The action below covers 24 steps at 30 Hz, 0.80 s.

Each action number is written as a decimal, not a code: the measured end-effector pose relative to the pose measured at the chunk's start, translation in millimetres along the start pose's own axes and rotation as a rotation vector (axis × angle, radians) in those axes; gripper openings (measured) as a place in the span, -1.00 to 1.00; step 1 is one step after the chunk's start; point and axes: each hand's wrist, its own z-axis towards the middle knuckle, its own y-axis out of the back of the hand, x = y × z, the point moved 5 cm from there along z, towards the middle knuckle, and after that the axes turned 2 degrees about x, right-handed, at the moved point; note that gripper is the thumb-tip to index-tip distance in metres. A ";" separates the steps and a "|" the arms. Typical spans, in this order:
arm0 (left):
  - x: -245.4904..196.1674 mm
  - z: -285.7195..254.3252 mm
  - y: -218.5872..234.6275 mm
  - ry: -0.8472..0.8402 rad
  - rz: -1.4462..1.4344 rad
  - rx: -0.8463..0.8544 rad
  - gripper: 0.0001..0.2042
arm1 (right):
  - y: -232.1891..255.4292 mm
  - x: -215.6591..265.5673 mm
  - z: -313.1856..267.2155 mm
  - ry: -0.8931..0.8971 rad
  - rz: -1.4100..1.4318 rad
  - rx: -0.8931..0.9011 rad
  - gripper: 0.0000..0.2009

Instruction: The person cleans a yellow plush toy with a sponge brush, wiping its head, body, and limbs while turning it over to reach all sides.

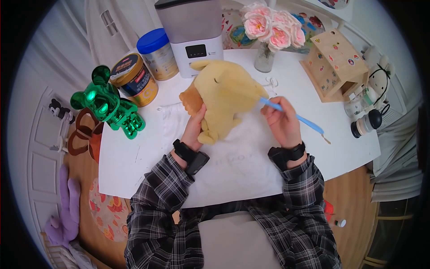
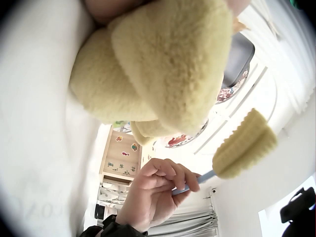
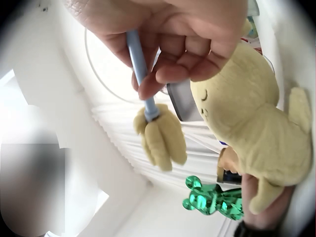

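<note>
My left hand (image 1: 193, 131) grips a pale yellow plush toy (image 1: 211, 85) by its lower side, beside an orange-brown scalloped piece (image 1: 190, 99) on it. The toy is tilted above the white table, its stitched closed eye and small mouth showing in the right wrist view. Between thumb and fingers, my right hand (image 1: 283, 123) pinches the blue handle of a duster (image 1: 309, 123). Its ribbed, soft yellow head (image 3: 163, 140) stands apart from the plush in the right wrist view; in the head view it is blurred and overlaps the toy. Beneath both hands lies a white cloth (image 1: 251, 172).
A shiny green bear figure (image 1: 105, 105), two cans (image 1: 136, 80) and a grey-and-white dispenser (image 1: 197, 33) line the back left. Pink flowers in a glass vase (image 1: 264, 62) stand behind the toy. At right are a wooden house (image 1: 329, 67) and a black-capped bottle (image 1: 367, 124).
</note>
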 end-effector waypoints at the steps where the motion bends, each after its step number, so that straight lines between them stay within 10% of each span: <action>1: -0.5 -0.4 -2.0 -0.007 -0.006 0.002 -0.55 | 5.9 3.5 4.6 0.031 0.004 -0.012 -0.69; 12: 2.4 0.5 8.4 0.024 -0.037 0.012 -0.54 | -24.5 -21.4 -5.0 -0.291 -0.528 0.198 -0.71; 18: -2.7 -2.0 -4.6 -0.008 -0.019 0.005 -0.55 | -1.0 -6.8 1.5 -0.051 -0.124 0.034 -0.69; 24: -0.8 -0.3 5.2 0.009 0.005 0.038 -0.55 | -15.1 -24.3 -1.9 -0.210 -0.492 0.158 -0.69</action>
